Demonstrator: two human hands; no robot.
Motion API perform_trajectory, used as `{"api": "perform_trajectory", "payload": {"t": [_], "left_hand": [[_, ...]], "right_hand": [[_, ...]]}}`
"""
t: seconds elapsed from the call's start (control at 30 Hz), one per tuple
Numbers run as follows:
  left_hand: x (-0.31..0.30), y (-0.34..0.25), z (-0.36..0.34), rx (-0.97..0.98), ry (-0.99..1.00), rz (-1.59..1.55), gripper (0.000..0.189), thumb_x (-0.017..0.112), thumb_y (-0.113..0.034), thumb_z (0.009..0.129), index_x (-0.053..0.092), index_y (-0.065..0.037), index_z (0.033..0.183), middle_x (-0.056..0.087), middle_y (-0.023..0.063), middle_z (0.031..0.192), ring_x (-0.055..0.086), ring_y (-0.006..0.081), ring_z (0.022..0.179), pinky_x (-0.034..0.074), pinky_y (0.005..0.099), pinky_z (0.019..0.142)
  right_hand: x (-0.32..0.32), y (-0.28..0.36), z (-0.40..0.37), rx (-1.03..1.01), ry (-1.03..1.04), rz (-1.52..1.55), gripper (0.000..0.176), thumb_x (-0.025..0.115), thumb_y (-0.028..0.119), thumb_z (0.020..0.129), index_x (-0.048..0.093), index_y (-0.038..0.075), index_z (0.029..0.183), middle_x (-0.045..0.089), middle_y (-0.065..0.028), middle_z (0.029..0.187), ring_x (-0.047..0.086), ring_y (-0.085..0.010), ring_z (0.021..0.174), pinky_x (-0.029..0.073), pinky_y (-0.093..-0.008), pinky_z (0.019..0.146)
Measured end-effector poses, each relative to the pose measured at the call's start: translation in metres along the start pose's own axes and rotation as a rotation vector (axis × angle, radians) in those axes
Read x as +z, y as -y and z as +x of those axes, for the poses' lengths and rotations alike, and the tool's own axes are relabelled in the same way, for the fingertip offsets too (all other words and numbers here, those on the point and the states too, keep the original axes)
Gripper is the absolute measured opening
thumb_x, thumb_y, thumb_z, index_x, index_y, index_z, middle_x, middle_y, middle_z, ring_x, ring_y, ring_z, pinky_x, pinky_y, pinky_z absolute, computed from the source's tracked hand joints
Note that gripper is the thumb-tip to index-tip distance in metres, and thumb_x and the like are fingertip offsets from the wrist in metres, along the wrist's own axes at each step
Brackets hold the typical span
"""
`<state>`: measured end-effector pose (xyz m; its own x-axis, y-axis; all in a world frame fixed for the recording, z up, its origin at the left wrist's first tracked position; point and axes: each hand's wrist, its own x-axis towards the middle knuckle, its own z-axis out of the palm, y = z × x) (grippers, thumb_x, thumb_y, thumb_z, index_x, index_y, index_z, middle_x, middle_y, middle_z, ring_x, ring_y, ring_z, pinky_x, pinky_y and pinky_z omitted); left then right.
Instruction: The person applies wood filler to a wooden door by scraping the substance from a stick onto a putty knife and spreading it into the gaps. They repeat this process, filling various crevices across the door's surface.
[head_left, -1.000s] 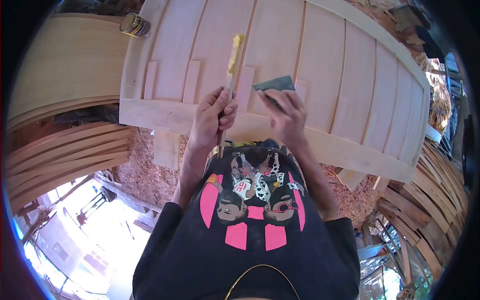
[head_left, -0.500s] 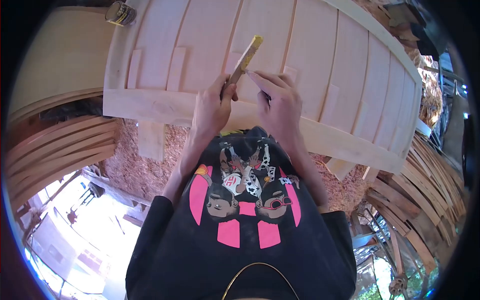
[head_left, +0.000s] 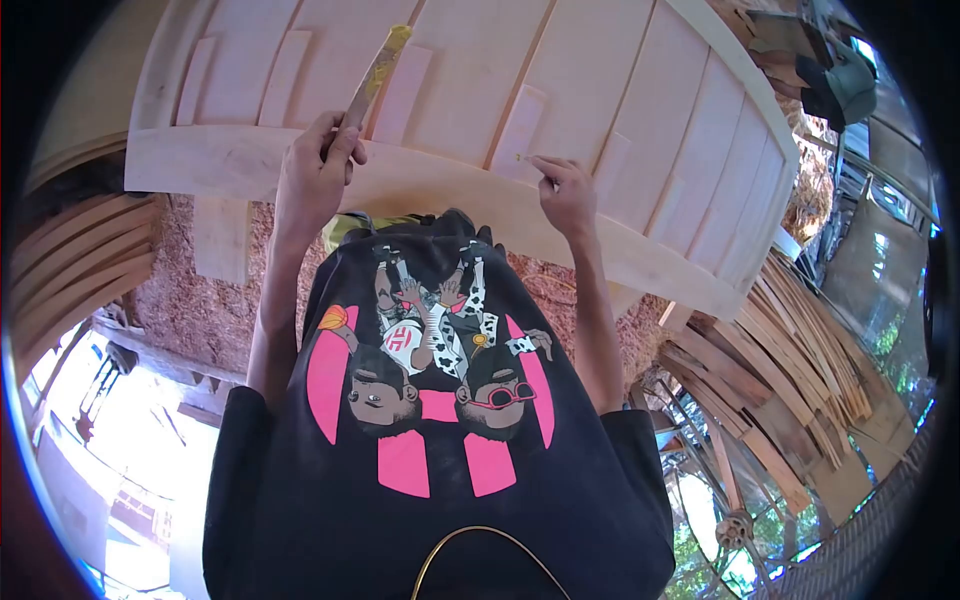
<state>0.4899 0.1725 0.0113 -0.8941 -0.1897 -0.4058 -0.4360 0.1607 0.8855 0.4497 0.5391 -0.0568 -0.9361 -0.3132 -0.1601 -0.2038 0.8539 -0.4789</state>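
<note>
Head view, looking down at a pale wooden panel (head_left: 580,75) with long grooves, its near edge running across just beyond the wearer's black shirt (head_left: 440,540).

Left hand (head_left: 322,172): closing its fingers and thumb around the lower part of a flat stick (head_left: 368,90). The stick is tilting up and to the right, its far end carrying yellow paste (head_left: 382,62) and reaching over the panel. Its lower end is hiding in the grip.

Right hand (head_left: 565,190): reaching over the near edge, index finger extending left, other fingers curling. Fingertips are pointing at a small yellow dab (head_left: 519,157) beside a short thin strip (head_left: 520,122). Cannot tell whether they are touching the dab or pinching anything.

Room: the hands are standing well apart, the panel's near border passing between them. More strips are lying farther left, just inside that border. The panel's left corner is sitting beyond the left hand; its right end is slanting well past the right hand.

Surroundings: curved boards (head_left: 85,255) are stacking up near left, planks (head_left: 750,390) piling near right. Reddish shavings (head_left: 180,275) are showing below the near edge. At far right another person (head_left: 850,88) is bending over.
</note>
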Motion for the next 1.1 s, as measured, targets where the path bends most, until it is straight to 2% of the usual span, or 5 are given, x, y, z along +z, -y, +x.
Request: {"api": "perform_trajectory", "payload": {"t": [0.23,0.63,0.7,0.97,1.1], "left_hand": [[0.002,0.007,-0.016,-0.052,-0.021,-0.025,0.022,0.056,-0.017,0.107,0.066,0.002,0.113,0.064,0.0017,0.074,0.051,0.0053,0.06,0.041,0.0253,0.054],[-0.003,0.012,-0.018,-0.039,-0.047,-0.016,0.024,0.055,-0.018,0.109,0.064,0.002,0.12,0.062,-0.0006,0.078,0.047,0.0028,0.059,0.035,0.0214,0.051],[-0.003,0.01,-0.018,-0.041,-0.042,-0.005,0.024,0.055,-0.018,0.109,0.064,0.002,0.12,0.062,-0.0007,0.077,0.047,0.0028,0.059,0.035,0.0214,0.051],[-0.006,0.006,-0.02,-0.005,-0.079,-0.046,0.024,0.055,-0.018,0.109,0.064,0.003,0.118,0.06,-0.0009,0.076,0.045,0.0024,0.059,0.033,0.0219,0.05],[-0.009,0.007,-0.021,-0.025,-0.064,-0.03,0.025,0.055,-0.019,0.108,0.066,0.002,0.115,0.064,0.0013,0.075,0.049,0.0046,0.06,0.039,0.0247,0.053]], "right_hand": [[0.024,-0.006,0.001,0.022,0.036,-0.096,0.041,0.062,0.002,0.082,0.08,0.018,0.115,0.076,0.0028,0.12,0.066,-0.0237,0.108,0.057,-0.0379,0.092],[0.05,-0.02,-0.017,-0.336,0.021,-0.301,0.036,0.067,0.004,0.083,0.079,0.019,0.113,0.075,0.0041,0.116,0.066,-0.0198,0.107,0.057,-0.0385,0.087],[0.049,-0.027,-0.022,-0.382,0.051,-0.35,0.035,0.068,0.008,0.081,0.08,0.02,0.111,0.074,0.0088,0.115,0.065,-0.0176,0.106,0.057,-0.0367,0.085],[0.036,-0.025,0.006,-0.332,0.069,-0.252,0.033,0.067,0.005,0.08,0.081,0.021,0.105,0.077,0.0088,0.111,0.065,-0.0151,0.105,0.056,-0.0366,0.086],[0.038,-0.021,0.002,-0.343,0.122,-0.3,0.032,0.067,0.005,0.08,0.082,0.022,0.103,0.077,0.0093,0.11,0.066,-0.0158,0.104,0.057,-0.0372,0.089]]}}
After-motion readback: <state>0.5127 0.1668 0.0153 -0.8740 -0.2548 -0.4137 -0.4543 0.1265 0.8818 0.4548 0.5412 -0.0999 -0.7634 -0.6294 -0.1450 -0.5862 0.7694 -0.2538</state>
